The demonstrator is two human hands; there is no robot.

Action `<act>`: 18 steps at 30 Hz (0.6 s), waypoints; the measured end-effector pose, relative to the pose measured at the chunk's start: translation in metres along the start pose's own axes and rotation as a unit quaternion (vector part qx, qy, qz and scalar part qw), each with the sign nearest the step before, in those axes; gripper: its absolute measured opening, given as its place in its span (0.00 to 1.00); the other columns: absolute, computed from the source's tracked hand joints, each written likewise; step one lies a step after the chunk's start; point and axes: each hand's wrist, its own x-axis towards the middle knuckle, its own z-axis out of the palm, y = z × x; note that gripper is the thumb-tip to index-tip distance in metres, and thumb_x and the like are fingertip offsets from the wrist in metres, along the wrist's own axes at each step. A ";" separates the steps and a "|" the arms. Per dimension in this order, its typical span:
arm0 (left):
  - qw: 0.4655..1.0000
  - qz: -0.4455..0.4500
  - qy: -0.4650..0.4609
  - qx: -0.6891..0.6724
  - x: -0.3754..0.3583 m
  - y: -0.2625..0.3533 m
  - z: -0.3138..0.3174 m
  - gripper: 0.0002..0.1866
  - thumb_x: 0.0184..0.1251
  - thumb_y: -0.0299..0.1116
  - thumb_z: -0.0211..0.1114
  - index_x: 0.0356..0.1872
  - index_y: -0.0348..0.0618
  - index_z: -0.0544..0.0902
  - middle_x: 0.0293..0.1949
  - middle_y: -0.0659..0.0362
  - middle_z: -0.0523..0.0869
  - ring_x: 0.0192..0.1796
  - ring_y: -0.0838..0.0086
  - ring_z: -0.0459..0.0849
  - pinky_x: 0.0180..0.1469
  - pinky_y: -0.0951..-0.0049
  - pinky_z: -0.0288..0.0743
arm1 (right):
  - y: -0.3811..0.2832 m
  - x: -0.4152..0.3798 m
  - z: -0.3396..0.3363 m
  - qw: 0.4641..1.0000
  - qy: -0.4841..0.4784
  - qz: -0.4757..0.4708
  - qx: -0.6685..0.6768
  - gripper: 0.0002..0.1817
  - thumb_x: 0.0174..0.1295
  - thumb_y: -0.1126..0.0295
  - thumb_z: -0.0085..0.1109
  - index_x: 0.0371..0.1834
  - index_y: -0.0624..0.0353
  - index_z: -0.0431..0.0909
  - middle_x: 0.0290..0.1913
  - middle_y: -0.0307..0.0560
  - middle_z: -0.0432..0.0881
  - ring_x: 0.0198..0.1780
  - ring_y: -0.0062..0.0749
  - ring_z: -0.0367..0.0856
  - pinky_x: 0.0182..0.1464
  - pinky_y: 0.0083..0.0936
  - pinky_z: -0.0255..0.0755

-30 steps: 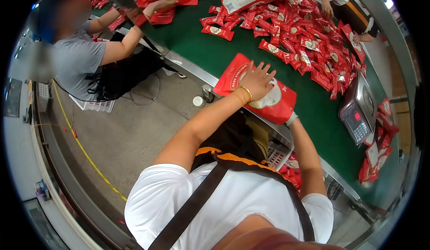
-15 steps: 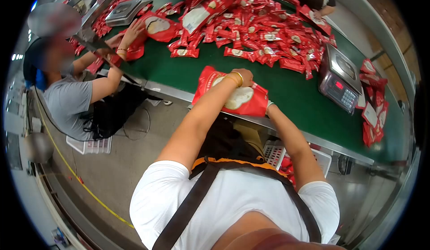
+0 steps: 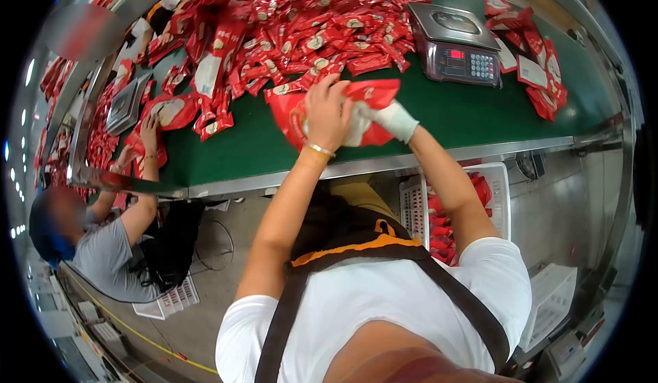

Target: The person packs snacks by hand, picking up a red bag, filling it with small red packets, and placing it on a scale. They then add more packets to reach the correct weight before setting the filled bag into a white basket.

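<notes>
A large red pouch [image 3: 378,135] with a pale picture on its front is held over the near part of the green table. My left hand [image 3: 327,112], with a bracelet at the wrist, lies over the pouch's left part, its fingers bent at the upper edge. On the right side, my right hand [image 3: 395,120] in a white glove grips the pouch; its fingertips are partly hidden. Just beyond the pouch lies a heap of small red packets [image 3: 322,33].
A digital scale [image 3: 456,47] stands to the right of the heap, with more red pouches [image 3: 541,74] beyond it. Below the metal table edge [image 3: 480,152], a white crate [image 3: 504,198] holds red packs. A co-worker [image 3: 110,239] sits at the left, hands on another red pouch.
Both my hands and the pouch have moved forward over the table, toward the heap. My left hand has shifted onto the pouch's left part. The view has turned to the right.
</notes>
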 end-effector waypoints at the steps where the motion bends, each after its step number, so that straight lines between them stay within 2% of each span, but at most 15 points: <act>1: 0.999 0.001 0.035 -0.016 -0.006 0.003 -0.005 0.13 0.63 0.29 0.62 0.48 0.42 0.79 0.56 0.52 0.79 0.59 0.54 0.76 0.62 0.55 0.65 | -0.005 0.003 -0.018 0.995 0.073 -0.039 -0.053 0.25 0.63 0.63 0.68 0.62 0.59 0.74 0.58 0.40 0.80 0.57 0.24 0.76 0.60 0.27 0.71; 2: 0.997 0.000 0.070 -0.032 -0.015 0.006 -0.010 0.16 0.63 0.30 0.62 0.53 0.42 0.78 0.59 0.51 0.77 0.61 0.53 0.74 0.67 0.51 0.61 | 0.008 0.016 -0.049 0.990 0.120 -0.076 -0.018 0.24 0.65 0.65 0.66 0.62 0.58 0.73 0.59 0.41 0.79 0.57 0.25 0.76 0.60 0.29 0.72; 4: 0.999 -0.015 -0.001 -0.035 -0.056 -0.009 -0.004 0.19 0.64 0.31 0.63 0.56 0.40 0.76 0.59 0.49 0.76 0.65 0.52 0.71 0.71 0.50 0.56 | -0.013 0.027 -0.102 0.963 0.228 -0.068 0.129 0.22 0.67 0.67 0.63 0.61 0.59 0.72 0.54 0.44 0.79 0.52 0.31 0.79 0.53 0.32 0.76; 5: 0.999 -0.034 -0.039 -0.004 -0.078 -0.015 0.004 0.20 0.64 0.33 0.62 0.57 0.40 0.75 0.61 0.48 0.74 0.67 0.52 0.69 0.72 0.49 0.54 | -0.017 0.042 -0.136 0.931 0.318 -0.015 0.179 0.23 0.66 0.67 0.63 0.62 0.60 0.71 0.54 0.46 0.79 0.50 0.33 0.81 0.50 0.35 0.79; 6: 0.995 -0.055 -0.075 0.027 -0.101 -0.022 0.013 0.21 0.65 0.34 0.62 0.58 0.40 0.75 0.63 0.48 0.73 0.70 0.51 0.66 0.73 0.48 0.52 | -0.021 0.055 -0.169 0.901 0.365 -0.021 0.232 0.23 0.65 0.68 0.64 0.61 0.62 0.71 0.52 0.47 0.80 0.48 0.37 0.83 0.47 0.37 0.80; 7: 0.989 -0.080 -0.100 0.068 -0.122 -0.029 0.024 0.23 0.66 0.37 0.61 0.60 0.39 0.74 0.65 0.47 0.71 0.71 0.51 0.64 0.74 0.47 0.51 | -0.007 0.074 -0.207 0.884 0.370 -0.076 0.276 0.22 0.66 0.66 0.63 0.60 0.65 0.72 0.51 0.49 0.81 0.46 0.39 0.84 0.44 0.36 0.81; 8: 0.981 -0.105 -0.125 0.108 -0.138 -0.035 0.033 0.25 0.66 0.39 0.60 0.61 0.39 0.73 0.67 0.46 0.69 0.73 0.50 0.62 0.75 0.46 0.49 | -0.018 0.076 -0.225 0.877 0.370 -0.083 0.295 0.21 0.65 0.66 0.62 0.57 0.67 0.72 0.48 0.50 0.82 0.45 0.38 0.85 0.44 0.35 0.81; 9: 0.966 -0.112 -0.178 0.153 -0.144 -0.038 0.036 0.28 0.66 0.44 0.59 0.63 0.37 0.72 0.69 0.46 0.68 0.74 0.49 0.60 0.75 0.46 0.48 | 0.019 0.108 -0.293 0.877 0.404 -0.044 0.255 0.19 0.65 0.66 0.60 0.57 0.60 0.73 0.45 0.51 0.84 0.47 0.41 0.85 0.48 0.37 0.79; 15: 0.971 -0.131 -0.155 0.126 -0.133 -0.035 0.040 0.30 0.65 0.46 0.60 0.63 0.36 0.73 0.68 0.47 0.69 0.74 0.51 0.61 0.75 0.47 0.51 | -0.029 0.073 -0.270 0.832 0.436 -0.048 0.341 0.41 0.61 0.31 0.51 0.65 0.53 0.68 0.61 0.57 0.76 0.64 0.49 0.73 0.64 0.42 0.70; 17: 0.970 -0.132 -0.168 0.120 -0.135 -0.033 0.039 0.30 0.65 0.46 0.60 0.63 0.36 0.73 0.68 0.47 0.69 0.74 0.51 0.61 0.75 0.47 0.51 | -0.014 0.048 -0.265 0.801 0.465 -0.054 0.372 0.45 0.61 0.29 0.47 0.66 0.59 0.66 0.65 0.60 0.72 0.68 0.49 0.68 0.67 0.43 0.66; 18: 0.972 -0.125 -0.159 0.119 -0.135 -0.034 0.040 0.30 0.65 0.46 0.60 0.63 0.37 0.73 0.68 0.47 0.69 0.74 0.51 0.61 0.75 0.47 0.51 | 0.002 0.038 -0.273 0.770 0.489 -0.064 0.404 0.49 0.62 0.27 0.43 0.67 0.64 0.63 0.69 0.63 0.67 0.72 0.50 0.63 0.70 0.44 0.62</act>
